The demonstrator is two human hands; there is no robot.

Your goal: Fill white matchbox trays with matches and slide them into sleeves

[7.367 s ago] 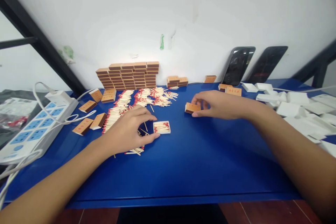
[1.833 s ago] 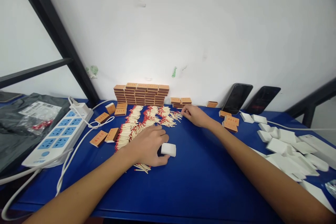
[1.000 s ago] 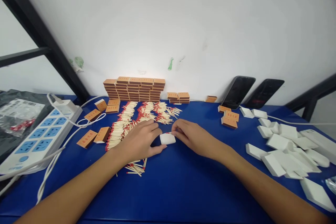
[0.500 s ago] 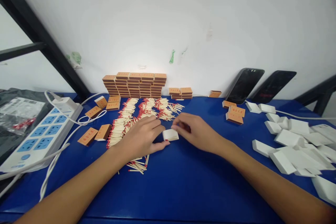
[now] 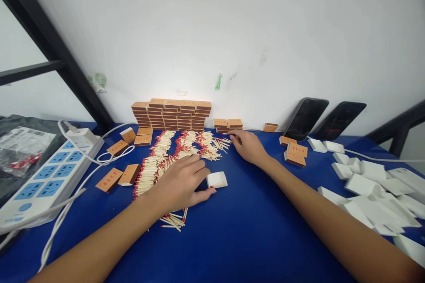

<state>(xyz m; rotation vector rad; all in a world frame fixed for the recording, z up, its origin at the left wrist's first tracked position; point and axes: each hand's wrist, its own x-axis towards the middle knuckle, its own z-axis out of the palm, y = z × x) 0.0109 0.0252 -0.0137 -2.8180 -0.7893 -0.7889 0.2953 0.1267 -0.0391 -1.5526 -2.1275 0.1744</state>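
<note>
A few stray matches (image 5: 173, 221) lie on a blue table (image 5: 245, 239) below a person's left hand (image 5: 184, 181), whose thumb and fingers grasp the left side of a small white tray (image 5: 217, 177). The tray sits flat at mid-table, matchsticks along its near side. More white trays (image 5: 375, 205) lie heaped at right; a power strip (image 5: 49, 172) stands at far left, near loose matchboxes (image 5: 109, 180). Beyond the tray, the right hand (image 5: 249, 147) reaches to the right end of a broad spread of match rows (image 5: 146, 176), its fingertips drawn together; whether they pinch a match, one cannot tell. Behind, a low stack (image 5: 229, 124) and a taller stack of matchboxes (image 5: 172, 115) line the wall (image 5: 232, 31), while two phones (image 5: 306, 119) lean at right.
</note>
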